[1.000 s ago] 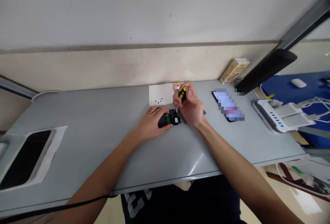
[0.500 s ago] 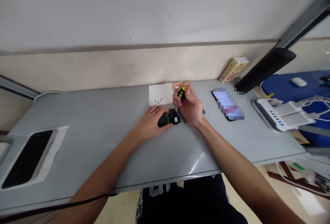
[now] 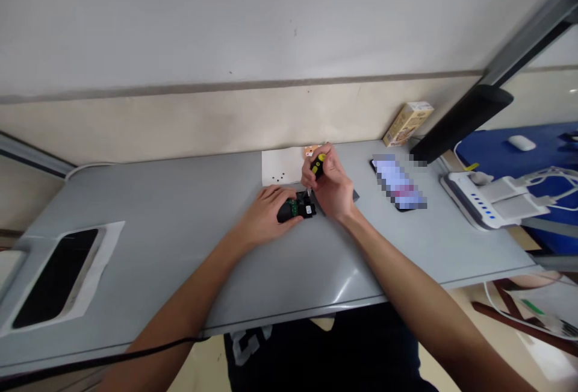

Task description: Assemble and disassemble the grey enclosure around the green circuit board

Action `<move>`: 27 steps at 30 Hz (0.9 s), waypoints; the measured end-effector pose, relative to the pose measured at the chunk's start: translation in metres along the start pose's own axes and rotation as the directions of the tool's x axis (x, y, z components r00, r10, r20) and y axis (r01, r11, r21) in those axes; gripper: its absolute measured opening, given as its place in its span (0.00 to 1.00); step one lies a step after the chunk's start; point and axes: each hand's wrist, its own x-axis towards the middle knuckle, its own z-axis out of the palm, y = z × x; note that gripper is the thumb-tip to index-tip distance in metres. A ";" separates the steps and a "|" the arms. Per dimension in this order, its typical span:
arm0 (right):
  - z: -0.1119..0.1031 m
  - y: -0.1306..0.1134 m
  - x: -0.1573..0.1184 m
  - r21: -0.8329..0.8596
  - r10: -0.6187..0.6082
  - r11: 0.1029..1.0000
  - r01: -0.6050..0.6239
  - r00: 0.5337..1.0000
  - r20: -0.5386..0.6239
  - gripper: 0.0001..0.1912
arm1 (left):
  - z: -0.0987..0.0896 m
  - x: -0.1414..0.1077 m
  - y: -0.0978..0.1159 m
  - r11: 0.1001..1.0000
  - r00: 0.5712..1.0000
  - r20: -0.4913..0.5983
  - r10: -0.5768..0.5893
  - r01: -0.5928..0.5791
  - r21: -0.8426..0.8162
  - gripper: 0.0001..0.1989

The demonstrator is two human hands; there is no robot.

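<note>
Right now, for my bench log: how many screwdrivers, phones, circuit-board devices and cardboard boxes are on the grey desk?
Yellow-and-black screwdriver: 1
Black device with green circuit board: 1
Phone: 1
Cardboard box: 1
Total: 4

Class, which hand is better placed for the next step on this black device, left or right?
Probably the right: the right hand holds a yellow-and-black screwdriver with its tip at the black device, while the left hand is occupied steadying that device on the table.
</note>
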 end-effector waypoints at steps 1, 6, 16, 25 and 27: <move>0.000 0.000 0.000 0.012 0.003 1.000 -0.003 1.000 0.007 0.19 | 0.000 0.000 0.000 1.000 1.000 0.001 0.000 0.000 0.003 0.18; -0.002 0.001 0.000 0.000 0.001 1.000 -0.001 1.000 -0.016 0.17 | -0.001 0.001 0.002 1.000 1.000 -0.005 -0.002 0.002 0.001 0.18; 0.000 0.001 -0.001 -0.017 -0.005 1.000 0.005 1.000 -0.017 0.20 | 0.000 0.000 0.000 1.000 1.000 -0.009 -0.005 0.005 0.000 0.19; 0.001 0.002 -0.002 -0.030 -0.020 0.999 0.020 1.000 -0.012 0.19 | 0.001 0.001 -0.002 1.000 1.000 -0.008 0.015 -0.015 0.010 0.19; 0.002 0.002 -0.001 -0.045 -0.006 0.999 0.005 1.000 -0.014 0.20 | 0.002 0.001 -0.002 1.000 1.000 -0.004 0.017 -0.017 0.006 0.19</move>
